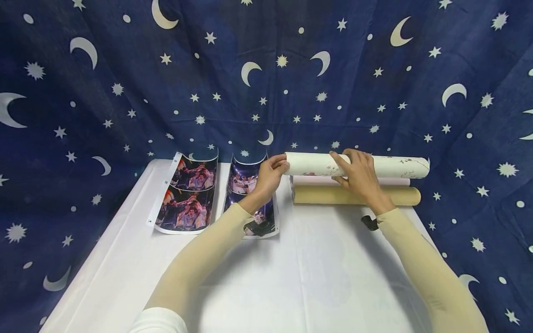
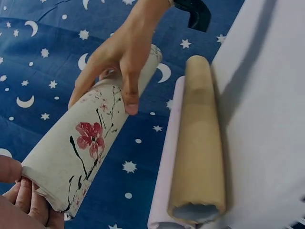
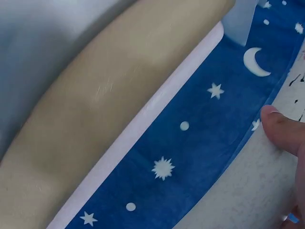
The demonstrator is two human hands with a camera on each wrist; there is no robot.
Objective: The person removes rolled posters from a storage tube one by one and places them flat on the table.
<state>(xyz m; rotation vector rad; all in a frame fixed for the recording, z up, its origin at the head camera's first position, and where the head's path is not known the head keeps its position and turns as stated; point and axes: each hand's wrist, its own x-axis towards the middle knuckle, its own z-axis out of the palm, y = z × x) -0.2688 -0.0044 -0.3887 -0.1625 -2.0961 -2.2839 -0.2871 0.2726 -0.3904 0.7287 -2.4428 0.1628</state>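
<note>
Both hands hold a cream paper roll printed with red flowers and dark branches, raised above the back of the table. The left hand pinches its open left end, thumb outside and fingers tucked at the rim, as the left wrist view shows. Around the middle of the roll curls the right hand, thumb on the near side. Just below lie a tan roll and a pale pink roll, side by side and touched by neither hand. In the right wrist view the right thumb presses the flowered roll.
Two curled photo prints, a left sheet and a right sheet, lie on the white table. The left forearm passes over the right sheet's corner. A dark blue curtain with moons and stars hangs behind the table.
</note>
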